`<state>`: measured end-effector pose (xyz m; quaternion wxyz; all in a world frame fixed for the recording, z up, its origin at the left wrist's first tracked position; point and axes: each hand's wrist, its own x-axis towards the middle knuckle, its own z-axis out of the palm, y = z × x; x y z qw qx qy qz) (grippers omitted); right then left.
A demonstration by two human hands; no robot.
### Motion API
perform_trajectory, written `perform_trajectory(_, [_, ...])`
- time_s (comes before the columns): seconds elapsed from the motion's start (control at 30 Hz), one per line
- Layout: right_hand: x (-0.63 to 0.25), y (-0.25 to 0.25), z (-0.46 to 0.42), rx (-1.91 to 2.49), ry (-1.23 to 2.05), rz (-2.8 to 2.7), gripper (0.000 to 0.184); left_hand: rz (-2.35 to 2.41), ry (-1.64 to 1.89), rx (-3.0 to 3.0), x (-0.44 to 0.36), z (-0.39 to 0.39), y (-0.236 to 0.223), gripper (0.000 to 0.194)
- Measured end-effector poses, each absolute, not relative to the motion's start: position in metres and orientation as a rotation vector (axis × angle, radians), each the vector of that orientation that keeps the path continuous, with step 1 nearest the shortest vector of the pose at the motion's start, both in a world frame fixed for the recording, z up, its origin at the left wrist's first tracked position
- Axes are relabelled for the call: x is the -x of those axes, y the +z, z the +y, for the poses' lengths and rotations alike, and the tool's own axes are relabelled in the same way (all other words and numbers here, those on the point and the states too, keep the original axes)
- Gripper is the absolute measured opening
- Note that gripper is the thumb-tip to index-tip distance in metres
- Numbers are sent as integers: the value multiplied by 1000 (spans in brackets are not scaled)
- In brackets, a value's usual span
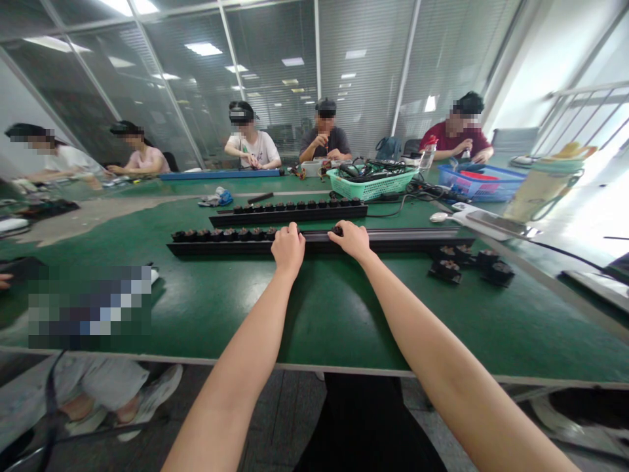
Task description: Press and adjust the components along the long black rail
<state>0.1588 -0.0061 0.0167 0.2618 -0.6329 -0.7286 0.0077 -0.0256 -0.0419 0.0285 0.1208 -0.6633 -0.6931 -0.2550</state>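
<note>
A long black channel-shaped rail [236,248] lies crosswise on the table in front of me. Small round-topped black parts [228,234] sit in a row along its left half. My left hand [289,250] is closed over the rail at the right end of that row; what its fingertips grip is hidden. To its right, my right hand [352,240] is closed around a small black part [337,231] at the rail's upper side. Several loose black parts [448,271] lie by the rail's right end. Behind it is a second black rail [295,214] carrying a similar row.
A green basket [373,188] full of cables and a blue basket [479,187] stand farther back. At right are a yellowish jug [545,190] and a white power strip [474,219]. Co-workers sit across the green table [236,301]; another person's legs show at lower left.
</note>
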Motion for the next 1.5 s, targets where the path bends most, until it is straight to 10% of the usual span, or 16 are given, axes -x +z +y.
perform_trajectory(1.5, [-163, 13, -6, 1603, -89, -1976, 29, -2046, -746, 1957, 25, -46, 33, 29])
